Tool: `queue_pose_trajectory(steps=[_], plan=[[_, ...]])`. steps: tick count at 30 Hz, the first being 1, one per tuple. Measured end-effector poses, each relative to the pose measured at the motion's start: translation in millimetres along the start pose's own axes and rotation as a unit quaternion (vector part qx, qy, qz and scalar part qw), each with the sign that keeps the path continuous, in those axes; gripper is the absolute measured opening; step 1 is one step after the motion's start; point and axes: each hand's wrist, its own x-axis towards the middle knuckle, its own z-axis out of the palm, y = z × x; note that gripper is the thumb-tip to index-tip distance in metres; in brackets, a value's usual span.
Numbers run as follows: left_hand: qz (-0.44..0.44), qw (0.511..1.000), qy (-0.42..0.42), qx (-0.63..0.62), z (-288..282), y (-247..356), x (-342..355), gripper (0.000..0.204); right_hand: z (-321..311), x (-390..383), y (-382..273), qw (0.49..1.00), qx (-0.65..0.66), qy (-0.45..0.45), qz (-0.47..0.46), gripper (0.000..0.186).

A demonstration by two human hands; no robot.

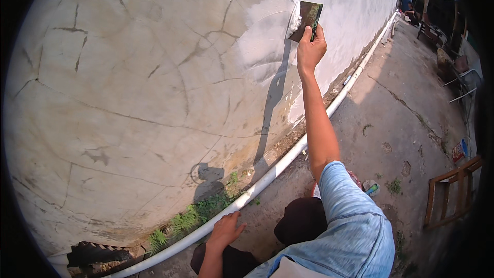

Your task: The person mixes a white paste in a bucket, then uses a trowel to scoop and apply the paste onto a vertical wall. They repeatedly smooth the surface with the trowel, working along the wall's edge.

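My right hand [312,51], arm stretched out, is closed on a dark, flat, rectangular putty scraper [311,16]. A thick ridge of white putty [295,20] sits along the scraper's left edge, at the wall surface. Around it the grey, cracked wall [139,92] meets a white coated area [355,7], with thin smeared strokes at the border. My left hand [224,230] is low by my knee, near a long white pipe [275,173]. Its fingers are apart and nothing is in them.
The pipe runs along the wall's foot, with green ferns [185,221] behind it. Partly hidden by my right sleeve is a container [315,191]. A wooden frame [453,193] stands at the right on cracked concrete [396,123]. Far off, a person [411,14] sits low.
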Motion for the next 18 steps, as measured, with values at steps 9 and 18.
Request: queue_pose_trajectory(steps=[9, 18], plan=[[-0.021, 1.0, -0.019, 0.01, -5.2, 11.7, 4.4, 0.042, 31.2, -94.7, -106.9, 0.97, 0.011, -0.106, -0.22, 0.05], [-0.004, 1.0, 0.009, -0.008, 0.7, 7.1, -3.6, 0.044, 18.8, -45.2, -116.8, 0.974, 0.147, -0.109, -0.132, 0.035]])
